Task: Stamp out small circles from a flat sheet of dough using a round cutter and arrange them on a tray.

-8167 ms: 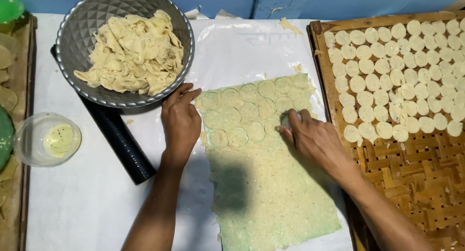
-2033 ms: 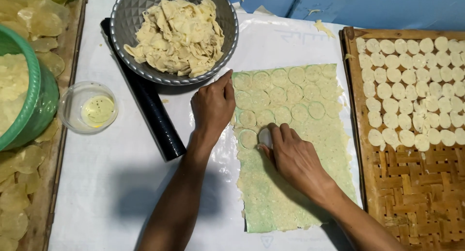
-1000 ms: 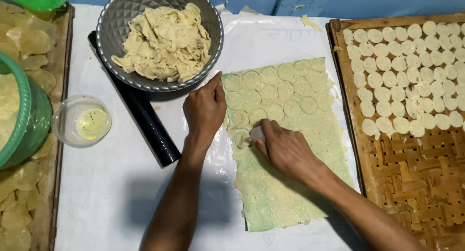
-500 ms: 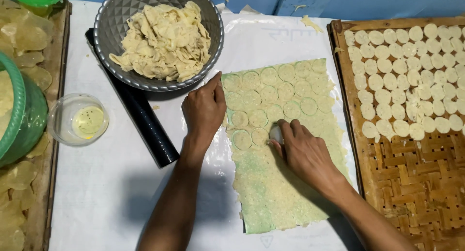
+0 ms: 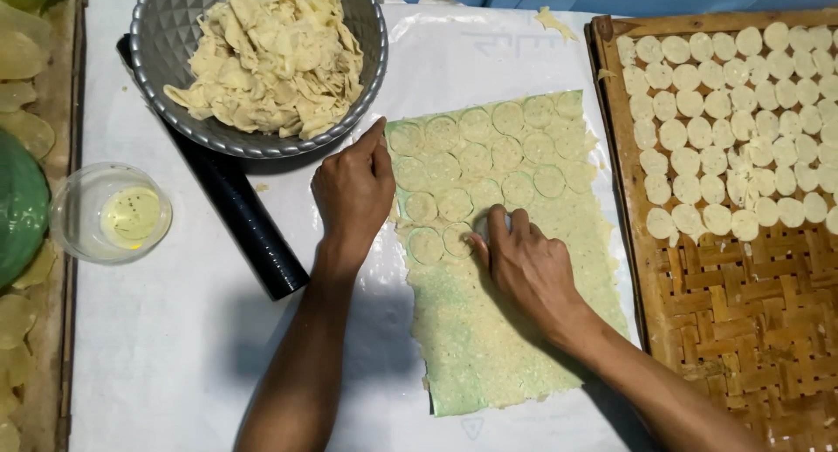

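White table (image 5: pixel 175 356): both hands press dough sheet (image 5: pixel 497 330) (circle-marked).

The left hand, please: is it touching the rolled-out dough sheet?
Touching. In the head view the left hand lies flat on the dough sheet's upper left edge.

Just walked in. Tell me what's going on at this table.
A person is cutting small rounds out of a rolled dough sheet. The right hand presses a small round cutter into the sheet, while the left hand rests flat on its upper left edge. The top part is already marked with circles; the lower part is uncut. Cut discs lie in rows on a woven tray. A metal bowl holds dough scraps.
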